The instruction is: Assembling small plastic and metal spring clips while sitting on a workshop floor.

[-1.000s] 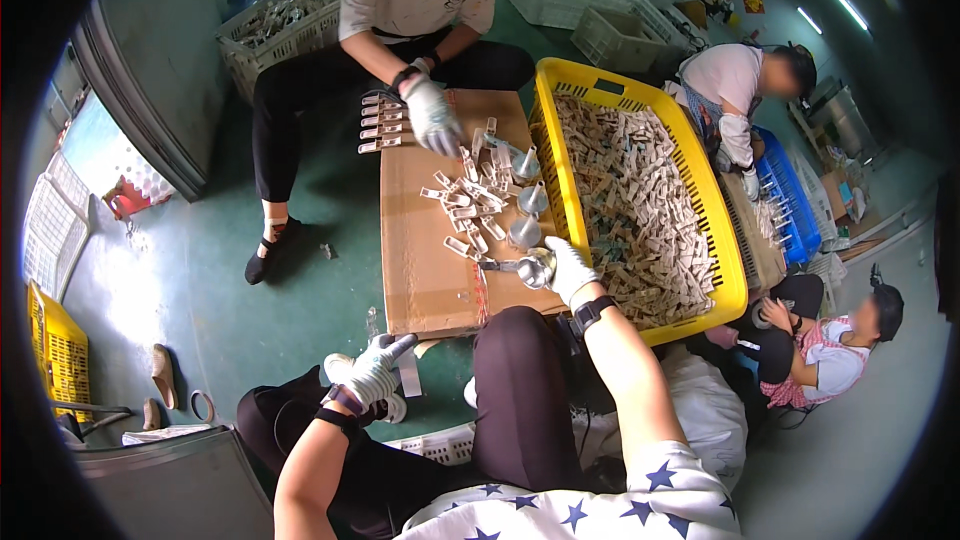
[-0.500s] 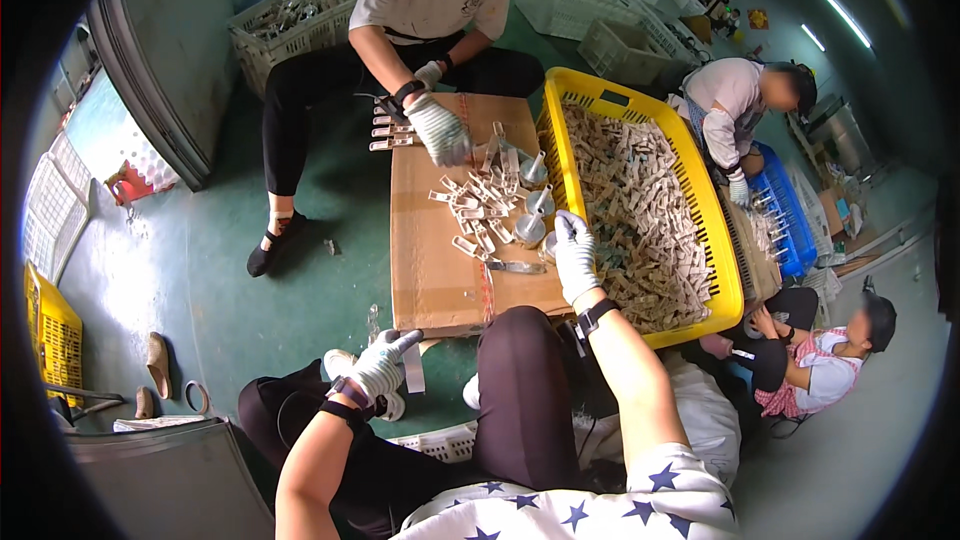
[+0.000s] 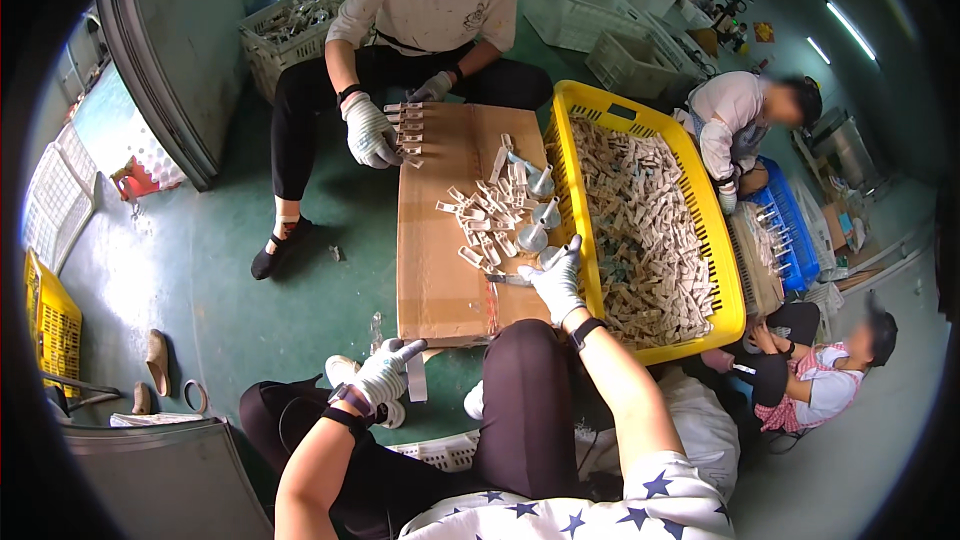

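Gloved and striped, my left hand [image 3: 378, 376] is closed at the cardboard box's near left corner, with a pale strip [image 3: 416, 378] hanging by its fingertips. My right hand [image 3: 556, 282] reaches over the near right part of the cardboard box [image 3: 440, 280], thumb and forefinger spread apart. Its forefinger meets the end of a flat metallic strip [image 3: 508, 280], and a small grey cone [image 3: 548, 256] is beside the thumb. The palm is partly hidden. Several grey funnel-like cones [image 3: 532, 237] stand along the box's right side, next to a loose pile of beige clothes pegs [image 3: 480, 220].
A yellow basket [image 3: 722, 290] full of pegs stands right of the box. Across from me, a person's gloved hand [image 3: 368, 135] is by a row of pegs [image 3: 405, 125] on the box edge. Two more people work at right, by a blue basket [image 3: 790, 230].
My right hand has come down and left from the yellow basket's edge to the metallic strip. The co-worker's hand has gone from the peg pile to the row. My left hand stays put.
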{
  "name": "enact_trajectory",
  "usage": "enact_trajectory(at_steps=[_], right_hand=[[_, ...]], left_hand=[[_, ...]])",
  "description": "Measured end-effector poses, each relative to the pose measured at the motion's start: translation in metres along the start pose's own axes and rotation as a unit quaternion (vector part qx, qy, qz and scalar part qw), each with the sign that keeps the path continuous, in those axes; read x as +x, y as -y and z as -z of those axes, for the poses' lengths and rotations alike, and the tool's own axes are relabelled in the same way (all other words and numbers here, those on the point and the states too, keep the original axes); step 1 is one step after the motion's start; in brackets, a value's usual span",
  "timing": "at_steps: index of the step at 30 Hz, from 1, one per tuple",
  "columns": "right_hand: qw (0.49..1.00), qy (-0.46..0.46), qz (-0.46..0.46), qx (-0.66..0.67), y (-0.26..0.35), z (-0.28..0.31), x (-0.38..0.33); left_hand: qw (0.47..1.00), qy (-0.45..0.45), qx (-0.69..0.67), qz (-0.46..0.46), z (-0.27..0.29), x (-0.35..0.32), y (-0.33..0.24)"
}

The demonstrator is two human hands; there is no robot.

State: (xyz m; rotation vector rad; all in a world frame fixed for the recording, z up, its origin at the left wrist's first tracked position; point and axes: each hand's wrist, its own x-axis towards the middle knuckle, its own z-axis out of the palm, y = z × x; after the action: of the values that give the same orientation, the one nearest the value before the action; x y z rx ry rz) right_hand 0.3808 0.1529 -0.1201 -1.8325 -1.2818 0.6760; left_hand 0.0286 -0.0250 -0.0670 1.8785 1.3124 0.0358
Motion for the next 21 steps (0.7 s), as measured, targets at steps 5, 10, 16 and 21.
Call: enact_trajectory(at_steps=[5,10,16,21], right_hand=[[0.999,-0.007,0.010,0.035,0.031,-0.021,0.007],[0.990,0.135,0.033,-0.008,0.002,-0.034,0.056],[0.993,0.070,0.046,0.078,-0.033,-0.027,0.146],[0.987,0.120,0.068,0.087,-0.005,-0.049,0.130]], left_hand=[[0.972,-0.046,-0.229,-0.038,-0.052,0.014,0.066],[0.966,-0.108,-0.216,-0.089,-0.052,0.018,0.061],[0.989,-0.060,-0.126,-0.048,-0.018,0.017,0.015],[0.990,-0.067,-0.113,-0.044,-0.037,0.011,0.039]])
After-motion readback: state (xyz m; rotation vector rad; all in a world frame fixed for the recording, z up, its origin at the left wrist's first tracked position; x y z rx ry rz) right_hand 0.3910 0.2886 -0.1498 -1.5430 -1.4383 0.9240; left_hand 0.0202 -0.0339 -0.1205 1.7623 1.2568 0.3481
